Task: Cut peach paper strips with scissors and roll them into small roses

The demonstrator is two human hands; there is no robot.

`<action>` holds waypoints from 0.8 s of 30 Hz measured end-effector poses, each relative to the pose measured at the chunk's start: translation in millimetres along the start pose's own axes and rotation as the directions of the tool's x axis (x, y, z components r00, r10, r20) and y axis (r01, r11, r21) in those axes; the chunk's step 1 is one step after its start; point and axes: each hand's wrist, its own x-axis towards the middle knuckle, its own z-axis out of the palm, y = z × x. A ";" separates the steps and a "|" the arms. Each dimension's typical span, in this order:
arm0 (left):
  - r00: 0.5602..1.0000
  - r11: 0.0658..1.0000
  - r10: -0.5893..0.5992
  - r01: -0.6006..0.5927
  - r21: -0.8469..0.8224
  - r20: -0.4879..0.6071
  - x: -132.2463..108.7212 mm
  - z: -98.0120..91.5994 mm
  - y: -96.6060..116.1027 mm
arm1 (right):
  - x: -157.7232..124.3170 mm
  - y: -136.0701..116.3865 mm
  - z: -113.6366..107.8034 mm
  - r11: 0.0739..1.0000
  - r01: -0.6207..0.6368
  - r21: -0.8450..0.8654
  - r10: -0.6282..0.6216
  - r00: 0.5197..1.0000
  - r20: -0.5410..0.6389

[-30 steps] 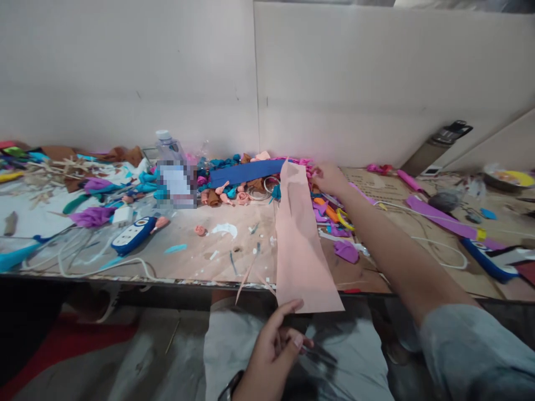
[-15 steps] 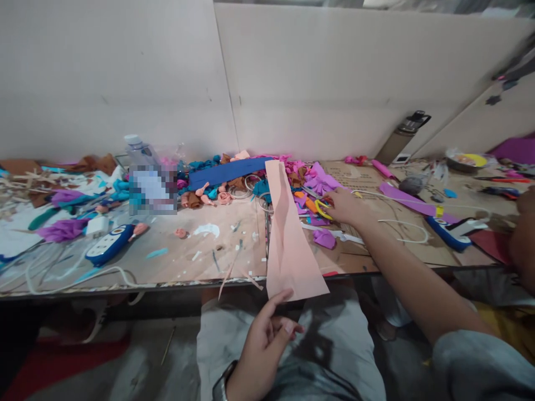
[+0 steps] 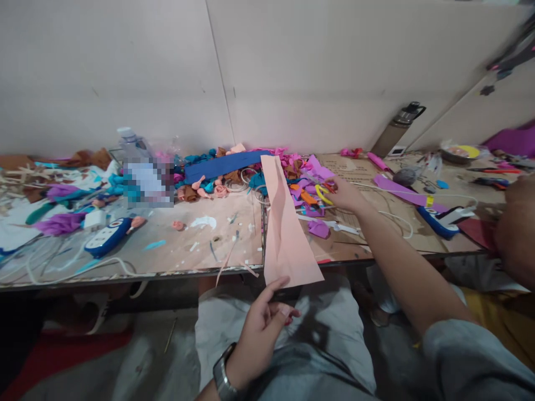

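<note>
A long peach strip of crepe paper (image 3: 288, 245), wider at its near end, lies across the table and overhangs the front edge above my lap. My left hand (image 3: 267, 323) is below that end, its index fingertip resting on the paper and its thumb held apart. To the right of the strip, my right hand (image 3: 345, 194) has its fingers around a pair of scissors (image 3: 321, 195) with yellow handles; the fingers partly cover them. An orange-handled tool (image 3: 308, 198) lies just left of the scissors, among purple paper pieces (image 3: 318, 228).
Behind the strip are a blue paper strip (image 3: 228, 165) and a heap of paper flowers (image 3: 204, 186). A plastic bottle (image 3: 132, 143) and a blue-white power strip (image 3: 108, 236) stand left. At right are a flask (image 3: 395, 131), another power strip (image 3: 437, 221), cables and another person's arm (image 3: 518, 223).
The camera view has shifted slightly. My right hand has closed further around the scissors' handles. My left hand keeps its place at the paper's near end.
</note>
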 end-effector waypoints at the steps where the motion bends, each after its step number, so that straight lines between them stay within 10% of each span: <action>1: 1.000 1.000 -0.002 0.002 0.000 0.001 0.2 0.5 0.3 | -2.9 2.4 -3.1 0.999 -0.012 0.044 0.013 1.000 -0.027; 4: 1.000 1.000 -0.002 0.002 0.005 0.006 0.7 2.3 0.3 | -21.0 4.0 -16.1 0.911 -0.044 0.410 0.101 0.988 -0.120; 7: 1.000 1.000 0.011 -0.011 0.001 0.020 0.7 4.3 -0.7 | -59.1 -3.6 -30.0 0.493 -0.062 0.868 0.198 0.979 -0.042; 12: 0.999 0.999 0.030 -0.029 -0.021 0.013 0.7 7.2 -2.0 | -159.5 -19.8 -27.2 -0.052 -0.258 0.965 -0.083 0.964 0.254; 19: 0.999 0.999 0.047 -0.046 -0.005 0.007 3.9 6.6 -5.7 | -283.2 -29.1 20.0 -0.232 -0.597 0.768 -0.338 0.790 0.512; 24: 0.999 0.999 0.042 -0.042 0.004 0.016 8.4 9.5 -2.4 | -341.7 -27.1 40.4 -0.126 -0.657 0.744 -0.307 0.739 0.600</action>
